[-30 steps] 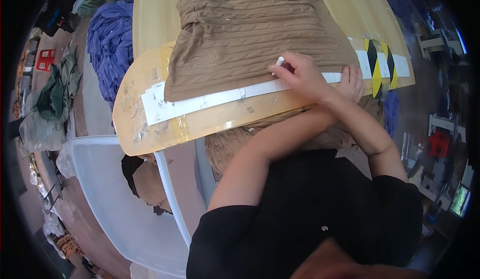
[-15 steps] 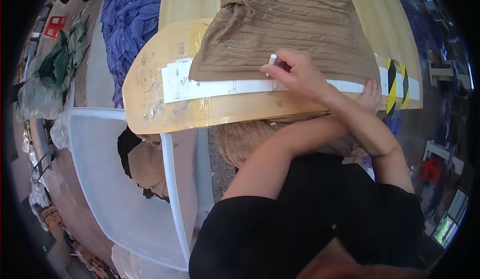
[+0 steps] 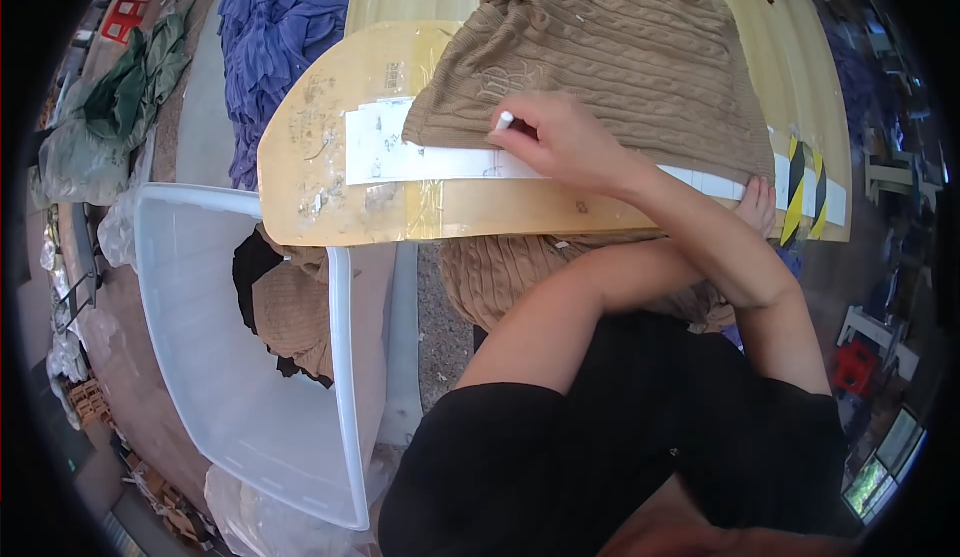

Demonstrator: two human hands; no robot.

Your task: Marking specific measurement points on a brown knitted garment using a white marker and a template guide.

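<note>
A brown cable-knit sweater piece (image 3: 620, 67) lies spread on the table, its near edge along a white marked paper strip (image 3: 430, 163). My right hand (image 3: 560, 142) is closed around a short white stick of chalk (image 3: 506, 120), just over the knit's near edge, left of its middle. Crossing beneath the right forearm, my left arm reaches to the right. My left hand (image 3: 758, 205) lies with fingers flat on the knit's right-hand corner, beside the strip. An embroidered emblem (image 3: 505, 79) shows on the knit above my right hand.
Below the tan board (image 3: 310, 147) stands a white plastic bin (image 3: 345, 387) holding brown knit pieces (image 3: 295, 312). More brown knit (image 3: 500, 272) hangs under the board's edge. Purple fabric (image 3: 275, 47) is heaped at the far left. Yellow-black tape (image 3: 795, 192) crosses the strip's right end.
My right hand with the chalk has moved left along the knit's near edge. My left hand stays at the right corner. The whole view has shifted slightly.
</note>
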